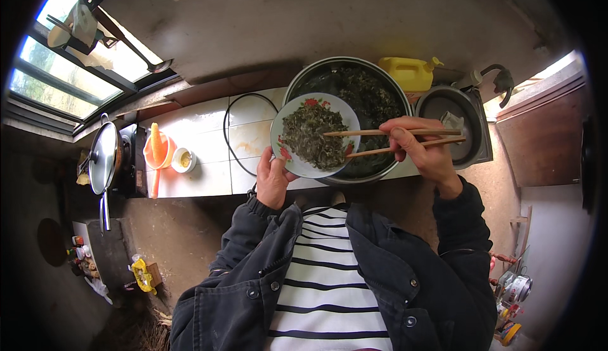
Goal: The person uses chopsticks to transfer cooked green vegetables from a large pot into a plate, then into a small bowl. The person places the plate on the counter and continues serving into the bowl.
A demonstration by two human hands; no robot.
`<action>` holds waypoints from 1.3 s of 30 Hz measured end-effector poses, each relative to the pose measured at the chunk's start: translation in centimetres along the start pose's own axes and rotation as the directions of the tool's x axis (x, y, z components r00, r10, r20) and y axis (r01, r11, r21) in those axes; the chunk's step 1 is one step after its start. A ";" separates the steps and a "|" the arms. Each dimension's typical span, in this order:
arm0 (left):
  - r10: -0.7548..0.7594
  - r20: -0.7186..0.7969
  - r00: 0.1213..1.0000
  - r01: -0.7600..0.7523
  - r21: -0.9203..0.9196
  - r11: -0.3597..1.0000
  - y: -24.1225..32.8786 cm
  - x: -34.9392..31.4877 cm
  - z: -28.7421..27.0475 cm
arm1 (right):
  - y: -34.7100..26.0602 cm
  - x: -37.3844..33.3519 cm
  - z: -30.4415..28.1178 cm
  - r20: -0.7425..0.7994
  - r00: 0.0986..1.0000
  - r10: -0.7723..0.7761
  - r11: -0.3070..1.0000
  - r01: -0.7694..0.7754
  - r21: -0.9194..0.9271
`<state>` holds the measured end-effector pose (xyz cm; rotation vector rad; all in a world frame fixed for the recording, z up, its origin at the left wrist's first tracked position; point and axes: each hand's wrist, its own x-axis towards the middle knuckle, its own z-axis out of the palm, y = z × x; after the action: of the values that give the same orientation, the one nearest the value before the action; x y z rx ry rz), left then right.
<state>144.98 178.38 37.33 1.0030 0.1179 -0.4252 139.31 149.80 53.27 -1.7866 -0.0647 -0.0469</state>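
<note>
My left hand grips the near left rim of a white plate with red flowers. A heap of dark green shredded food covers most of the plate. In my right hand is a pair of wooden chopsticks, spread a little, with their tips at the right side of the heap. Behind and partly under the plate stands a large metal basin, holding more of the dark green food in dark liquid. The plate hides the basin's near left part.
A yellow jug stands behind the basin, and a sink lies to its right. On the white tiled counter are a black cable, an orange container and a small white bowl. A lidded pan sits far left.
</note>
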 end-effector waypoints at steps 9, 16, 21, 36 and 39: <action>0.004 0.007 1.000 -0.004 0.052 0.999 -0.3 0.4 0.0 | -0.5 -0.6 -2.6 -0.089 0.993 -0.080 0.997 0.081 0.007; 0.015 0.015 1.000 -0.017 0.098 0.995 -0.1 0.5 0.5 | 3.2 -0.3 0.6 -0.056 0.997 0.046 0.993 -0.040 0.107; 0.001 -0.025 1.000 0.001 0.088 0.996 0.1 0.2 0.6 | 2.9 0.0 1.3 0.020 0.998 -0.067 0.996 0.066 0.055; 0.039 -0.070 0.997 -0.037 0.034 0.999 -0.2 -1.0 -0.8 | 2.4 2.5 -3.3 -0.299 0.954 0.022 0.932 0.089 0.350; 0.114 -0.061 0.992 -0.116 -0.043 0.992 0.0 -1.3 -1.5 | 5.0 3.3 -4.7 -0.386 0.919 0.084 0.897 0.100 0.432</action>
<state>143.93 180.04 36.85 0.9717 0.1214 -0.2865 142.91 144.19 49.68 -1.2870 0.1980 -0.3736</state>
